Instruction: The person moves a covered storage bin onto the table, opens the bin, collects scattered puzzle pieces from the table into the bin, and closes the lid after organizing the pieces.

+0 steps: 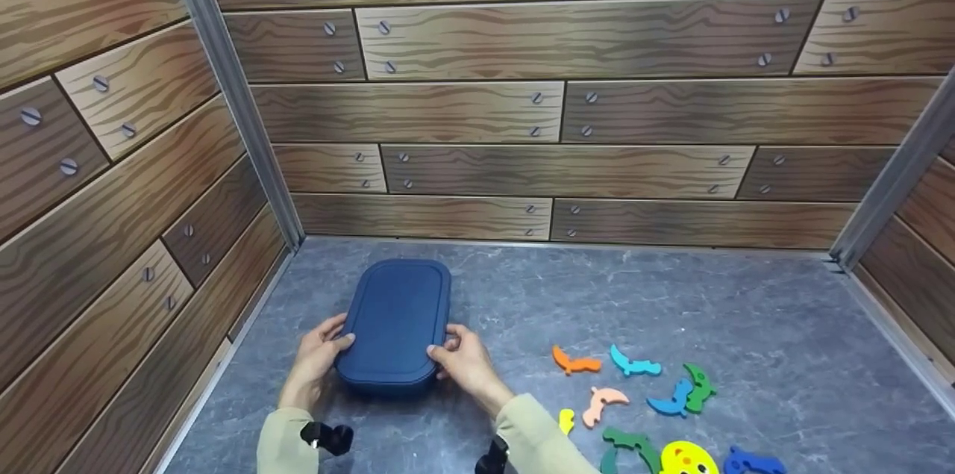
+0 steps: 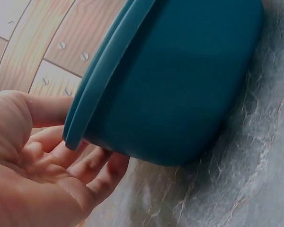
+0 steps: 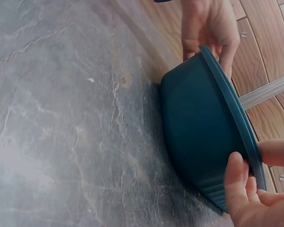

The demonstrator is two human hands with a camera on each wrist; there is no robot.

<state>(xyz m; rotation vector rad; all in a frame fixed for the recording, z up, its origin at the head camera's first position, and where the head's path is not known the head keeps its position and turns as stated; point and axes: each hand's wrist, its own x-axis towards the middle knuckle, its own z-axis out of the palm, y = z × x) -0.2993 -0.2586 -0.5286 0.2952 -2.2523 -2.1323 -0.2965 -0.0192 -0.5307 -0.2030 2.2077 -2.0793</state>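
Observation:
A dark blue lidded box [image 1: 399,321] lies flat on the grey marbled surface, left of centre in the head view. My left hand [image 1: 313,358] holds its left edge, thumb on the lid and fingers beneath the rim. On the opposite side my right hand [image 1: 468,363] pinches the rim between thumb and fingers. In the left wrist view the box wall [image 2: 175,90] looks teal, and the left fingers [image 2: 104,175] curl below the rim. The right wrist view shows the right fingers [image 3: 235,177] against the wall under the rim. The inside of the box is hidden by its lid.
Several coloured toy pieces lie at the front right, among them an orange piece [image 1: 574,360], a cyan piece [image 1: 636,364], a peach piece [image 1: 603,404] and a round yellow face [image 1: 688,459]. Wood-patterned walls [image 1: 462,112] stand at the back, left and right.

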